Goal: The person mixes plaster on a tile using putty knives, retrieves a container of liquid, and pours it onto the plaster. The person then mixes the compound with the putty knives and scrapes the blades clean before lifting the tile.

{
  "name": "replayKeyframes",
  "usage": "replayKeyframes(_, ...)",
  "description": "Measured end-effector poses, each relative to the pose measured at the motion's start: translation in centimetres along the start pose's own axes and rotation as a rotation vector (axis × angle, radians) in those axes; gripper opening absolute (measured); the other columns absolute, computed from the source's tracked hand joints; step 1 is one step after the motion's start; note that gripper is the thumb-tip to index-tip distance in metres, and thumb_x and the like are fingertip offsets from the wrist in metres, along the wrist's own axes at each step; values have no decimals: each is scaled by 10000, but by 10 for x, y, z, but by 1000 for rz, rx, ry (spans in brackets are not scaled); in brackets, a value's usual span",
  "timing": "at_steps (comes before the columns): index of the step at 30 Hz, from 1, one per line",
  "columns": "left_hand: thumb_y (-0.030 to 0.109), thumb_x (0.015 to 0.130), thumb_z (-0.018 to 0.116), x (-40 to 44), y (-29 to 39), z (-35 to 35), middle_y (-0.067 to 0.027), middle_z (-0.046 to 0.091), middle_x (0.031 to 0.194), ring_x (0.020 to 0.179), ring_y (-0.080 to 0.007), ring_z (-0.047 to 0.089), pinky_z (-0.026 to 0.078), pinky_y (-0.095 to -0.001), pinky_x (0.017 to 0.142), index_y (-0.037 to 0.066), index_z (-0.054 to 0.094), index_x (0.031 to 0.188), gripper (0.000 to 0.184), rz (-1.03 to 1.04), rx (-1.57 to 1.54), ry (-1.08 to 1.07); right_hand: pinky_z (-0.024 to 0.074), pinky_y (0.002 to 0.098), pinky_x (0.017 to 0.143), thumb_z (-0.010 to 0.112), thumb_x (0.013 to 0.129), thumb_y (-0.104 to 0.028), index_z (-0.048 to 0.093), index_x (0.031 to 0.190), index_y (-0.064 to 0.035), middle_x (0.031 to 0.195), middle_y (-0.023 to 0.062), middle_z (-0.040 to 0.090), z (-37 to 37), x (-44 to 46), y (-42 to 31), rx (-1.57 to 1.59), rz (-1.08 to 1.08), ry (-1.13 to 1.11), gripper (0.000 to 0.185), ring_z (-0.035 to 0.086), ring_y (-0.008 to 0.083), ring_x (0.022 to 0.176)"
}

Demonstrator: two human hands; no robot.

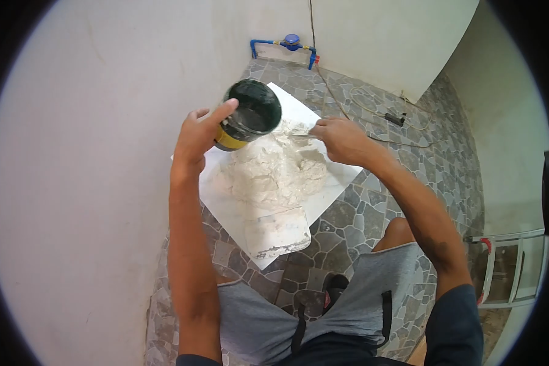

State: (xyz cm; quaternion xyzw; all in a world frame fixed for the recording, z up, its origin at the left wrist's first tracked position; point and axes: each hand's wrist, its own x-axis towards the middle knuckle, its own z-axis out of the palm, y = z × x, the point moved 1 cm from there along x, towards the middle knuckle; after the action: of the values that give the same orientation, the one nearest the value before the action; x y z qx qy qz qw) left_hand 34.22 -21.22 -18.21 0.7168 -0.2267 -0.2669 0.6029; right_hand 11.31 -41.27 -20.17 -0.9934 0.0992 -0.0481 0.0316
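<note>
Fingers of the left hand hold a dark tub tilted over the far left of the board, thumb across its rim; those of the right hand are closed on a thin tool, its handle hidden in the grip. From over the head, I see a water meter on blue pipes against the far wall, a cable trailing over the stone-patterned floor, and a ladder off to the right. A flat plate covers the board's near corner, and the tub blocks some of the view behind it. Between the hands, the paste sits heaped on the white board, off-white, thick, wet-looking, its surface lumpy and ridged.
</note>
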Motion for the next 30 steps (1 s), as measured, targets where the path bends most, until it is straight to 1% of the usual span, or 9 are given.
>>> replayKeyframes(5,600,764,775,-18,-8,-41,-245,532,1291,1180,-332,529,468,-368,945,-76,491,1384,960,-77,-112,91,500,423,917,633,725,23,704,1089,-75,1077,77,693,22,21,-19,-170,-121,-178,384,609,283,1121)
replayKeyframes(9,639,789,747,-33,-18,-84,-244,391,1440,1213,-355,487,482,-371,933,14,382,1494,1011,-148,-169,145,489,424,930,632,739,12,705,1082,-76,1090,67,695,-4,24,-23,-168,-128,-174,362,610,279,1117)
replayKeyframes(12,642,795,744,-58,-19,-110,-264,354,1459,1184,-335,506,488,-358,927,42,353,1512,1014,-128,-184,151,481,427,941,630,747,9,706,1093,-77,1102,59,696,-7,41,-26,-188,-129,-114,365,612,274,1120)
replayKeyframes(14,616,830,731,-75,-31,-134,-259,398,1381,1085,-296,552,508,-335,902,48,382,1480,931,-164,-213,169,475,428,947,627,748,15,706,1103,-78,1109,61,696,8,51,-29,-180,-143,-92,376,616,272,1115)
replayKeyframes(17,586,860,721,-103,-69,-175,-243,421,1320,1031,-275,571,525,-339,889,46,403,1451,862,-208,-268,221,471,424,954,622,753,21,709,1098,-83,1097,61,700,27,53,-33,-187,-256,-194,370,624,273,1094)
replayKeyframes(22,463,904,727,-155,-144,-206,-208,481,1241,988,-256,581,545,-342,865,16,494,1354,675,-292,-372,393,476,424,955,618,756,33,718,1072,-83,1064,68,707,-14,75,-34,-238,-246,-168,352,625,269,1098)
replayKeyframes(25,446,895,742,-178,-201,-215,-218,461,1253,990,-274,582,547,-367,882,5,472,1370,702,-372,-468,485,473,417,957,637,746,38,719,1075,-90,1087,63,700,-7,94,-41,-222,-287,-114,363,615,262,1109)
replayKeyframes(27,436,892,748,-192,-240,-220,-224,447,1266,991,-291,582,547,-379,892,7,468,1375,704,-406,-529,522,492,425,904,635,770,6,721,1023,-82,1053,59,695,13,97,-44,-208,-362,-103,282,620,260,1104)
replayKeyframes(30,432,896,743,-209,-333,-243,-223,454,1269,1023,-303,587,548,-389,897,15,465,1382,699,-534,-669,547,499,416,875,628,773,-3,723,1000,-88,1046,53,691,22,93,-48,-241,-411,-162,260,616,250,1114)
